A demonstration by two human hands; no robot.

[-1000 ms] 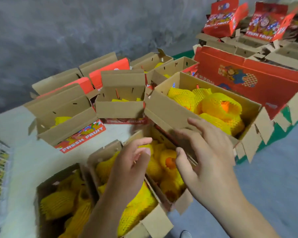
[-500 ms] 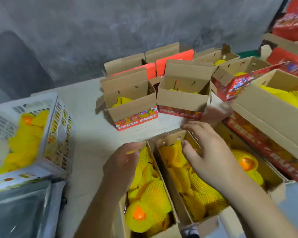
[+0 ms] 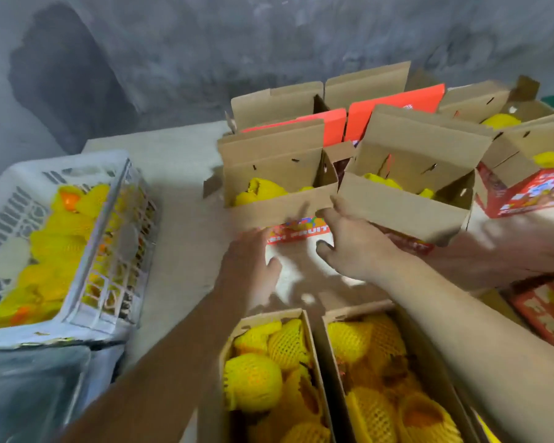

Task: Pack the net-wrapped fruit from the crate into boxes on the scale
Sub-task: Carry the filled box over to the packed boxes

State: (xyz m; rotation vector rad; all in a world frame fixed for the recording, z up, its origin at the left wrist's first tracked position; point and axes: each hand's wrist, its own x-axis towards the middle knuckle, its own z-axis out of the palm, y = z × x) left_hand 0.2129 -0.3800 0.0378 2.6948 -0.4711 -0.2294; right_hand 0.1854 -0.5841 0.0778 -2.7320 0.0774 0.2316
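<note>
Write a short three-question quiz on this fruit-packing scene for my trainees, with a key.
1. True or false: the crate lies to the person's left.
2. What covers each fruit? A) yellow net B) foil C) newspaper
3. Fill in: both hands, left hand and right hand, reach towards the ___ beyond the two near full ones.

Key: 1 true; 2 A; 3 boxes.
</note>
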